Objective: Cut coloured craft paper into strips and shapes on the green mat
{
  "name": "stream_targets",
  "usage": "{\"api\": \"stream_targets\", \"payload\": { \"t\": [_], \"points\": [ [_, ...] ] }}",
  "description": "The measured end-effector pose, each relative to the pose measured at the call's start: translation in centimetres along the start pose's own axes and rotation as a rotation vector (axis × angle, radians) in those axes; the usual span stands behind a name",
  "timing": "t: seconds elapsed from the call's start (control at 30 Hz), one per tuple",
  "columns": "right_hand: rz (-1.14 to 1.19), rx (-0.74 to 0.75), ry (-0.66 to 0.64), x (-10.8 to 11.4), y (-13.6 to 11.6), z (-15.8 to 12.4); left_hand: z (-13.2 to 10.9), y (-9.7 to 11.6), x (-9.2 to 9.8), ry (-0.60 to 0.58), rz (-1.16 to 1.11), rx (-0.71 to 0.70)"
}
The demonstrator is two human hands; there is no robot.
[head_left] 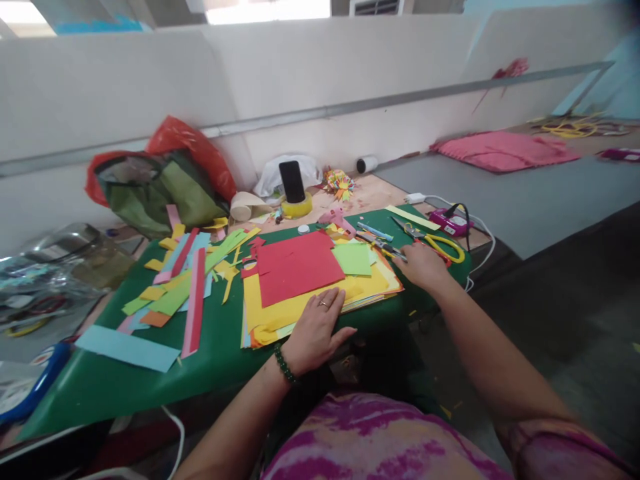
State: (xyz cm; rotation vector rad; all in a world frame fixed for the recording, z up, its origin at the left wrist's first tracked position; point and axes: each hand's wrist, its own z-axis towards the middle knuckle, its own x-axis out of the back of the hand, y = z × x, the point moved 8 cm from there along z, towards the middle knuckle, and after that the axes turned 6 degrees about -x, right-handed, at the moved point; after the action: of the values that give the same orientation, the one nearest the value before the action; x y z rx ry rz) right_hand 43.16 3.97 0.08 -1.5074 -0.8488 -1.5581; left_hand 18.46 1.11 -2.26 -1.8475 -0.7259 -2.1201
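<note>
My left hand (pixel 317 328), with a ring and a green bead bracelet, lies flat with fingers stretched on the front edge of a stack of yellow paper (pixel 350 292). On that stack rest a red paper sheet (pixel 297 267) and a small light green paper piece (pixel 353 259). My right hand (pixel 423 265) is at the stack's right side, fingers curled down by a slim dark tool with a metallic end (pixel 383 247). What its fingertips hold is hidden. Just beyond lie scissors with yellow handles (pixel 445 245).
Coloured paper strips (pixel 195 303) spread over the left of the green tabletop (pixel 225 367). Behind stand a pink glue gun (pixel 336 219), a phone (pixel 292 181) on a yellow tape roll (pixel 297 208), and a green bag (pixel 165 193). A purple power box (pixel 453 222) with cables sits right.
</note>
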Motion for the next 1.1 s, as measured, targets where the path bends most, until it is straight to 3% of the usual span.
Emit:
{"api": "stream_targets", "payload": {
  "t": [0.1,0.17,0.27,0.37,0.67,0.83,1.1],
  "points": [
    [0.092,-0.066,0.123,1.0,3.5,-2.2,-0.2,0.0,-0.2,-0.009,0.024,0.009],
    [0.281,-0.001,0.218,2.0,4.8,-4.6,-0.2,0.0,-0.4,-0.009,0.052,0.006],
    [0.497,0.207,0.142,1.7,3.7,-8.0,-0.1,0.1,-0.7,-0.012,0.079,-0.003],
    [0.552,0.303,0.022,0.6,1.6,-9.8,0.0,0.0,-0.9,-0.007,0.096,-0.012],
    [0.411,0.321,-0.051,-0.8,1.5,-9.0,0.0,0.3,-0.9,-0.058,0.132,-0.019],
    [0.478,0.373,-0.08,-1.0,1.7,-8.5,0.2,0.4,-1.0,-0.109,0.129,0.021],
    [0.581,0.431,-0.14,-1.3,1.8,-7.8,0.3,0.2,-1.1,-0.084,0.096,0.037]
  ]
}}
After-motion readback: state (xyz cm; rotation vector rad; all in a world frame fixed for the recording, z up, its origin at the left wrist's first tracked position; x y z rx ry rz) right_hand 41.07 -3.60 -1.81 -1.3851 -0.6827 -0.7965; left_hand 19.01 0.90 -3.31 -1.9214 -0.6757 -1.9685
